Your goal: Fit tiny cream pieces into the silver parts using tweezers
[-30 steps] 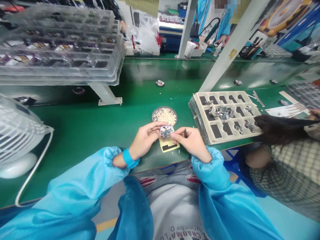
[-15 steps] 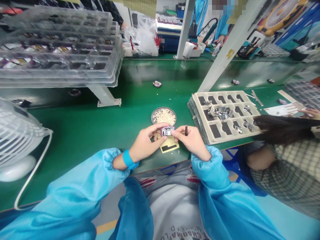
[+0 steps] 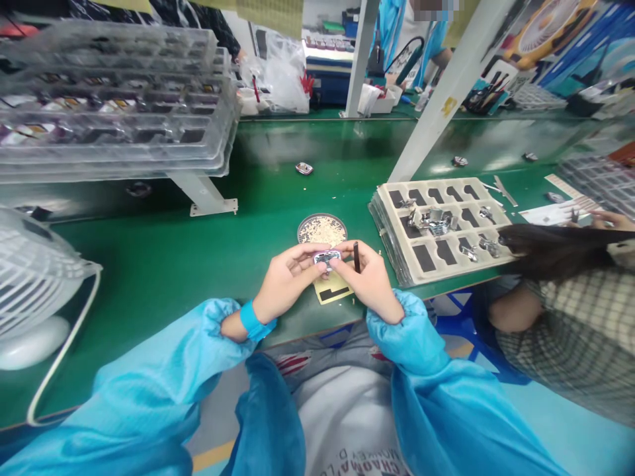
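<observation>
Green bench point(image 3: 173, 258). Left hand point(image 3: 282, 279) and right hand point(image 3: 371, 277) both pinch small purple-rimmed part point(image 3: 327, 254), above yellow card point(image 3: 324, 287); dark stick point(image 3: 356, 258) also in right fingers. Gray-rimmed dish point(image 3: 299, 229) just beyond, cream tray point(image 3: 446, 270) rightward.

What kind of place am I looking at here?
It looks like a factory workshop, most likely for small parts. On the green bench sits a compartmented tray with metal parts, while the left hand and right hand hold a small device.
</observation>
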A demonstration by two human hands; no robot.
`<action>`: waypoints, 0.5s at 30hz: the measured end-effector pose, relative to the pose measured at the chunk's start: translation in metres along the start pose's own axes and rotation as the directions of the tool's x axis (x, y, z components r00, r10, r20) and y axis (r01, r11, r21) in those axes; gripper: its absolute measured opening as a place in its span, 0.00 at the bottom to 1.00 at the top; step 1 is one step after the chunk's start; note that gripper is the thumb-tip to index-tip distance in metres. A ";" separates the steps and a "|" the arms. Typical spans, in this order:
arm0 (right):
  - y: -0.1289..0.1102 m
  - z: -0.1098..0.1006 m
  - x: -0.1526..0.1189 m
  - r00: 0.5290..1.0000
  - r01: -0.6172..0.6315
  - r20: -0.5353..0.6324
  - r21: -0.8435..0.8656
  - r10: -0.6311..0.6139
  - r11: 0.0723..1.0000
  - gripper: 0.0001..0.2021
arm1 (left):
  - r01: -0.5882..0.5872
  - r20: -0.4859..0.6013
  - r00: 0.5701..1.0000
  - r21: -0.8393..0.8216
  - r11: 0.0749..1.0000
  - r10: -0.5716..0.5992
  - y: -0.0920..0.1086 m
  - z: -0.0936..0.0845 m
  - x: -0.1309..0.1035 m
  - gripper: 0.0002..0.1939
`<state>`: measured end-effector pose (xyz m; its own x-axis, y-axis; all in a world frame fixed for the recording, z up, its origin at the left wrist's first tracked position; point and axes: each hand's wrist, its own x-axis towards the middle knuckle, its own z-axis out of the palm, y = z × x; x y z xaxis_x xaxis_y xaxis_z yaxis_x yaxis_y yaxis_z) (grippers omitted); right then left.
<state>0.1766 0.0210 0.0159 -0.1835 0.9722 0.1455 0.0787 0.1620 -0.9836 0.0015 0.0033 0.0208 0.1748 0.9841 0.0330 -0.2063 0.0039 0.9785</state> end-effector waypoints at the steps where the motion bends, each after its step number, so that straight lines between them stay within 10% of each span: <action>1: 0.000 0.001 0.000 1.000 0.001 0.011 -0.006 -0.001 1.000 0.11 | -0.006 -0.013 1.000 0.002 1.000 0.006 0.000 0.000 0.000 0.18; 15: 0.011 0.012 -0.013 0.988 0.128 -0.069 -0.158 -0.140 0.979 0.10 | -0.069 -0.113 0.987 0.364 0.929 0.117 -0.013 0.001 -0.007 0.13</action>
<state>0.1679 0.0084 0.0021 -0.1246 0.9492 0.2890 0.2083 0.3099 -0.9277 0.0038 -0.0041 0.0084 0.0395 0.9915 0.1242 0.1462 -0.1287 0.9808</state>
